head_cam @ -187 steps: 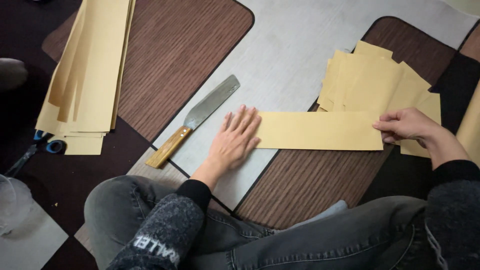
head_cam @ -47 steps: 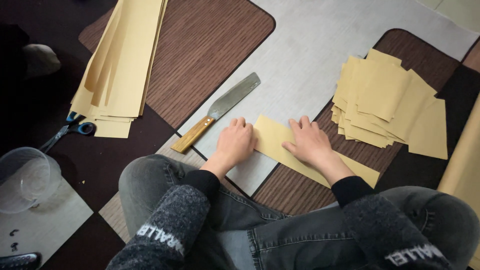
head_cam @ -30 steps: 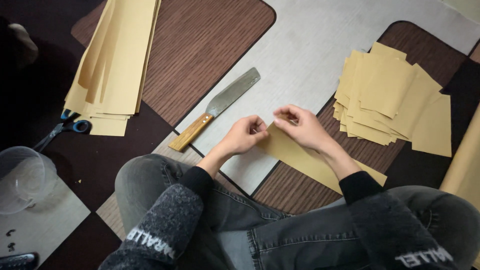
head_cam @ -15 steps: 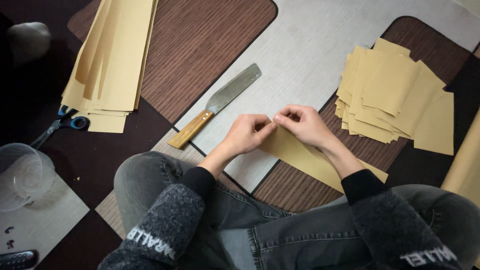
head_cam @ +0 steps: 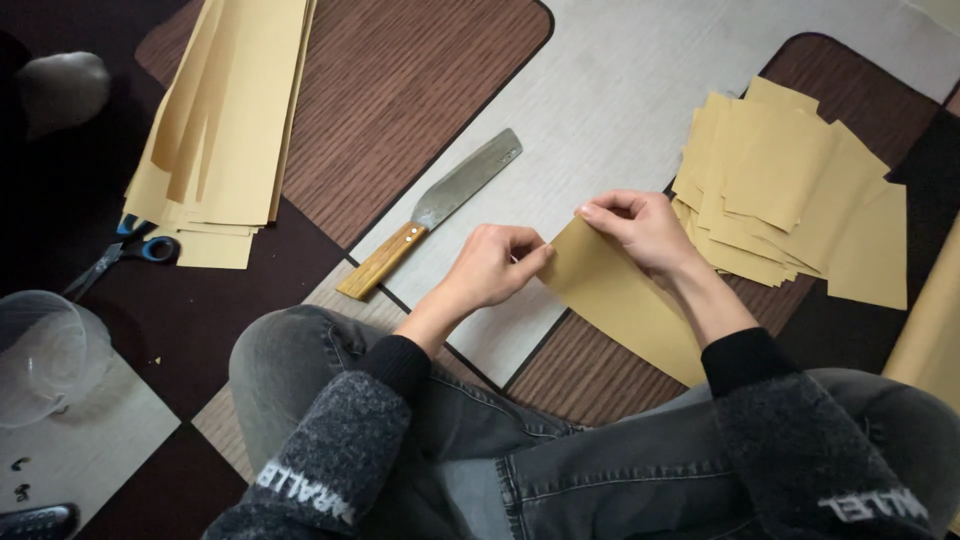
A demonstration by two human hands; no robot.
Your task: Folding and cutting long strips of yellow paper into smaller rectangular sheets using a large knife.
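The person sits on the floor (head_cam: 620,90) with a long strip of tan paper (head_cam: 615,300) lying across the patterned covering and running back under the right forearm. Both hands meet at its far end: the left hand (head_cam: 490,268) has its fingers (head_cam: 532,258) pressed together on the near corner, and the right hand (head_cam: 635,228) pinches the upper edge, fingers closed on the sheet.

From where I stand, the likeliest slip is the paper itself. Thin stock held only at one end could skew as the corner is turned, and a crooked crease would not match the cut pieces in the fanned pile (head_cam: 790,190) just beside the right wrist. That pile is loosely stacked (a sleeve brushing it would probably scatter the top sheets).

The broad knife (head_cam: 432,212) with the wooden handle lies just beyond the left hand, blade pointing away; a careless sweep of the knuckles could meet its edge. The taller stack of long strips (head_cam: 225,120), the scissors (head_cam: 120,255) and the clear plastic cup (head_cam: 40,350) sit well apart to the left, out of harm's way.
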